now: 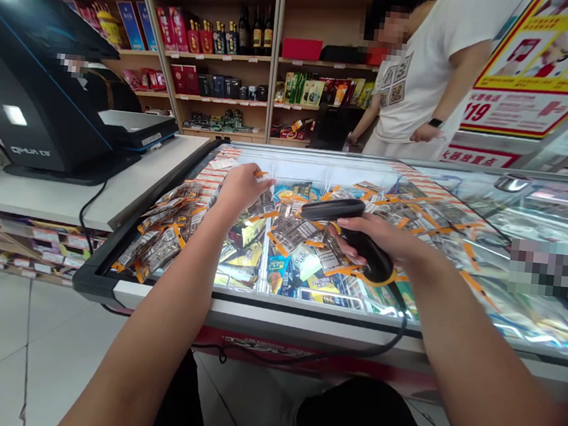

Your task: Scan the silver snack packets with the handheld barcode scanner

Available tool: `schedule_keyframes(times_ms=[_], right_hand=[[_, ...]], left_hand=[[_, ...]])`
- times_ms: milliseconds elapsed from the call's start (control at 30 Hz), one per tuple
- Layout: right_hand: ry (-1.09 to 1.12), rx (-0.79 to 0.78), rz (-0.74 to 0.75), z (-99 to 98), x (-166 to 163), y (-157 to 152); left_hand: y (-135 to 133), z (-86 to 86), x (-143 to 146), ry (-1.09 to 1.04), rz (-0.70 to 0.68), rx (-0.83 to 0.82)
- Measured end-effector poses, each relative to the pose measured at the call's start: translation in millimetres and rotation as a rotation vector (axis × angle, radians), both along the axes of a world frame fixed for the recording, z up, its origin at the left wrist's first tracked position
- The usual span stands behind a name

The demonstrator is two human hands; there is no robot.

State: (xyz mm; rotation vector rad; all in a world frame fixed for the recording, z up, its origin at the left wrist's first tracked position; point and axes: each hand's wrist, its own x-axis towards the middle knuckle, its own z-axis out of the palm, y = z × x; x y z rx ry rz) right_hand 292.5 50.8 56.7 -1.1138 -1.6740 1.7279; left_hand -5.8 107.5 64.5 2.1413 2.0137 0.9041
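Observation:
My right hand (pixel 357 237) is wrapped around the handle of a black barcode scanner (pixel 333 209), whose cable curves down past the freezer's front edge. The scanner head faces left over a spread of small clear packets with orange edges (pixel 292 235). Further left, my left hand (pixel 244 186) is closed in a pinch, with a bit of orange edge showing at its fingertips. It looks like the end of one such packet; the rest is hidden. More packets lie in a heap (pixel 160 244) left of my left forearm. Colourful wrapped goods (pixel 244 256) show through the glass top.
A black scale terminal (pixel 39 95) stands on the white counter (pixel 135 192) at left. Behind the freezer (pixel 166 293), a person in a white shirt (pixel 418 72) stands by shelves (pixel 228 57) of boxes and bottles. Another person (pixel 110 86) is partly hidden behind the terminal.

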Motion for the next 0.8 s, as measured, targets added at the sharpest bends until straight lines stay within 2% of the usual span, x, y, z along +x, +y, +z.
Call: schedule_keyframes(times_ms=[267,800], right_hand=[[0.079,0.021,0.04,-8.0,2.7,5.3],[0.082,-0.002,0.061,-2.9,3.1,3.0]], left_hand=[[-7.5,2.5,11.9,-0.093,-0.054,0.095],[-8.2,-3.4,21.8,-0.086,-0.023,0.051]])
